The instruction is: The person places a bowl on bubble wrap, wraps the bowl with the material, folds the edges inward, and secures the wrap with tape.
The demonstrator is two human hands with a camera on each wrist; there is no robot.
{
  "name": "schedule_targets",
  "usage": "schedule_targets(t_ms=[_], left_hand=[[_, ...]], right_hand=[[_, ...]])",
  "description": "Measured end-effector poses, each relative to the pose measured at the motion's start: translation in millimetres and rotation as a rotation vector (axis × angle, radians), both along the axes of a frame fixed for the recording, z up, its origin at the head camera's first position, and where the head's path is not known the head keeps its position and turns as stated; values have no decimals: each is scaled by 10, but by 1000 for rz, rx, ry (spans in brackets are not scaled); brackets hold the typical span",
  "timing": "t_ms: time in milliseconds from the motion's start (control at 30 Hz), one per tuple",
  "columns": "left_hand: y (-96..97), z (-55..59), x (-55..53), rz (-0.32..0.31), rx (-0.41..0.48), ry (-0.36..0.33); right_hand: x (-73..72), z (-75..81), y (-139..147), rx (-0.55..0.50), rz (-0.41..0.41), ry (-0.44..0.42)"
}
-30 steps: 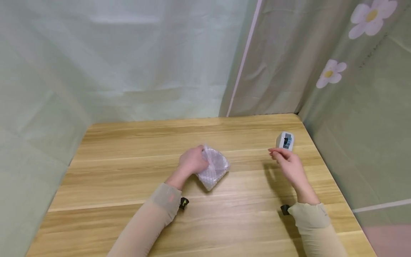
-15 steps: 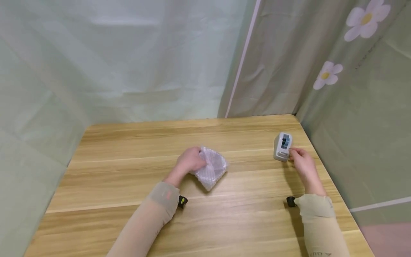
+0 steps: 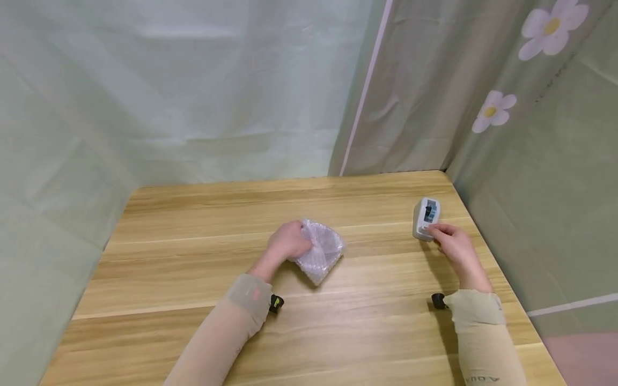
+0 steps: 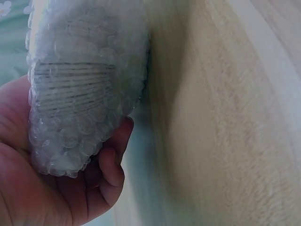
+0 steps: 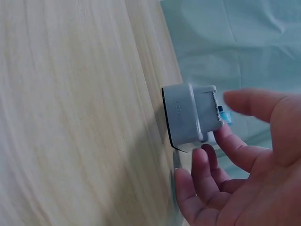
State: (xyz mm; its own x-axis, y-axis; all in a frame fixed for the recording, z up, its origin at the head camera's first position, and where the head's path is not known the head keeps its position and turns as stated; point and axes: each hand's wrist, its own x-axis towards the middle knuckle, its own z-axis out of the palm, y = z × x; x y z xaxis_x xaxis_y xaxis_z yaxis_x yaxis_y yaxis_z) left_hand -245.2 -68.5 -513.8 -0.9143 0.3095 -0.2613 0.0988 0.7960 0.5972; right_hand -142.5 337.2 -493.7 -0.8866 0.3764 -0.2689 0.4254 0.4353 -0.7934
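My left hand (image 3: 288,241) grips one end of a bubble-wrapped package (image 3: 322,252), tilted over the table. In the left wrist view dark stripes show through the bubble wrap (image 4: 75,89), and the fingers of my left hand (image 4: 51,197) curl round its lower end. My right hand (image 3: 456,247) is at the front end of a grey tape dispenser (image 3: 426,219). Seen from the right wrist, thumb and index finger of my right hand (image 5: 254,155) stand apart on either side of the toothed cutter (image 5: 216,106). A blue roll shows behind it.
Both things are on or over a wood-grain table (image 3: 193,214). Pale green curtains (image 3: 232,96) hang behind it and on both sides. A dark wrist camera (image 3: 438,301) sticks out from the right sleeve, another from the left.
My right hand has moved right to the tape dispenser, and its fingertips have then shifted left onto the cutter end. My left hand has stayed on the package with little motion.
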Motion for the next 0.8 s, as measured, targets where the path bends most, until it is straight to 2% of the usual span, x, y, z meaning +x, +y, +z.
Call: schedule_targets(t_ms=[167, 500, 800], left_hand=[[7, -32, 8, 5, -3, 0], [24, -25, 8, 4, -13, 8], [24, -27, 5, 11, -7, -1]], right_hand=[[-14, -74, -45, 45, -19, 31], [-55, -113, -119, -11, -121, 47], [-75, -64, -151, 19, -111, 42]])
